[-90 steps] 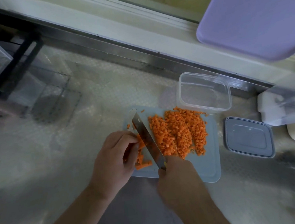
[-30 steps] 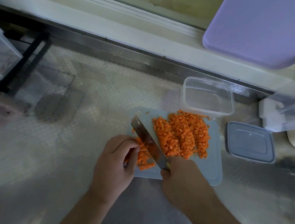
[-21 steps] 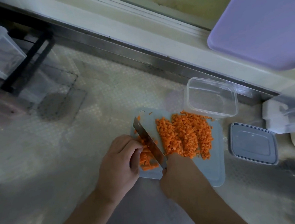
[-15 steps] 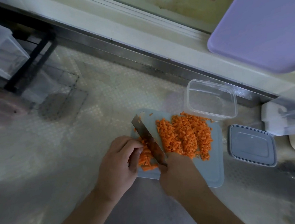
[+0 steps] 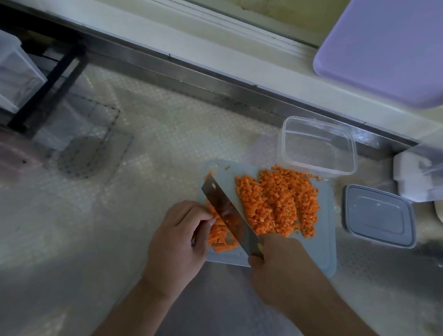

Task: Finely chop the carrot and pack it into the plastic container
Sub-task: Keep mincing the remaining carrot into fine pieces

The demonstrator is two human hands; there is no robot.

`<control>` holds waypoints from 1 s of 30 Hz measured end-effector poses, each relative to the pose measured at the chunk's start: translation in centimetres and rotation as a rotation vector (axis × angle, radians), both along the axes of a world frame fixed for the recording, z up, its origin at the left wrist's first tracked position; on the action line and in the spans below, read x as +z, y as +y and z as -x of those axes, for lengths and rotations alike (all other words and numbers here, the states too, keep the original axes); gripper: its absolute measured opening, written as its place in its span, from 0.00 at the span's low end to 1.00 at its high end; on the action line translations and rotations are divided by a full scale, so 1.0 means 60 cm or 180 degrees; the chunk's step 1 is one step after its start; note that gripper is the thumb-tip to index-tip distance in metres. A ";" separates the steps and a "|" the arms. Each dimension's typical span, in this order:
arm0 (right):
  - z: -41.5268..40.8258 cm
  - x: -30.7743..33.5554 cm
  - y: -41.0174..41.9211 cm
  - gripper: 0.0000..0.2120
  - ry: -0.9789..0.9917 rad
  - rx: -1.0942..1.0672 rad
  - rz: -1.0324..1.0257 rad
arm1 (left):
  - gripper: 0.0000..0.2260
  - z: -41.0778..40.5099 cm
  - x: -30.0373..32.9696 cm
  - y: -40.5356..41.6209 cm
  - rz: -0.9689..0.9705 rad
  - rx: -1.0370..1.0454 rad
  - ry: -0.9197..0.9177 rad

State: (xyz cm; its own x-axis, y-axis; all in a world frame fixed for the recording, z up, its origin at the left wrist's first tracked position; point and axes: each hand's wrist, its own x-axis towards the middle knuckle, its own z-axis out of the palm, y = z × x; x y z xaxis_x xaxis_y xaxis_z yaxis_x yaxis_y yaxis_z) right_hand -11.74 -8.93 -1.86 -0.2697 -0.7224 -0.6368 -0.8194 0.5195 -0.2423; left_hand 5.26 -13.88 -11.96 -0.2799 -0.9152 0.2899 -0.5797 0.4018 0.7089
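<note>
The scene is dim and bluish, with soft daylight falling from the far side onto the table (image 5: 93, 231), which shows a pale sheen at left. The near table lies in shadow under the arms. Wide-angle bending curves the far ledge (image 5: 206, 60), and the right edge smears with blur.

Seen: two hands (image 5: 175, 240), one knife (image 5: 228, 215), one cutting board (image 5: 325, 255), one clear container (image 5: 316, 147), one grey lid (image 5: 378, 215), one heap of diced carrot (image 5: 276, 203), one lilac board (image 5: 390, 35).
</note>
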 end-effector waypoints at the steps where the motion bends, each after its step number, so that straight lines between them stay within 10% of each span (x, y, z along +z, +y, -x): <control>1: -0.001 -0.001 0.000 0.04 0.0017 0.0020 -0.0045 | 0.06 0.000 0.000 -0.001 0.0012 0.0004 0.0010; 30: -0.014 0.003 0.011 0.06 -0.0090 -0.0012 0.0285 | 0.05 -0.033 0.013 0.006 -0.0271 -0.0154 -0.0194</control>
